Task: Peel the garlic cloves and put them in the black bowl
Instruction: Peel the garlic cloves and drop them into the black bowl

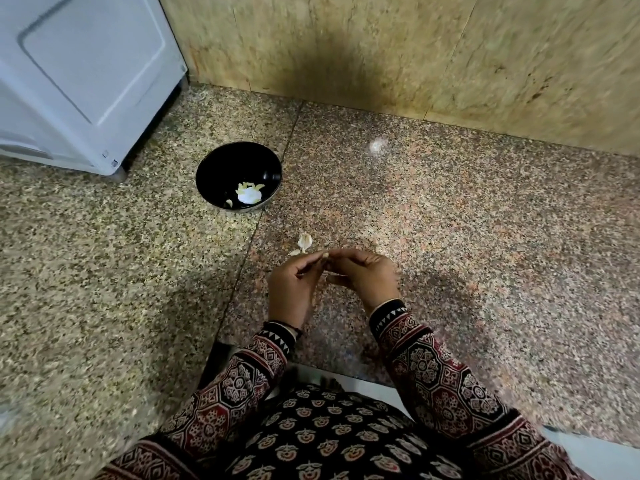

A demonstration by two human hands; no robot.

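Dim, warm light; a glare spot is shining on the far counter. A dark shadow is falling on the far wall. Motion blur is smearing everything, esp. the left edge; corners are bending.

Open desk lay between the left hand, the right hand and the black bowl, with only a garlic piece just beyond the fingertips. A white appliance stood near the bowl's far left, and the wall closed the back.
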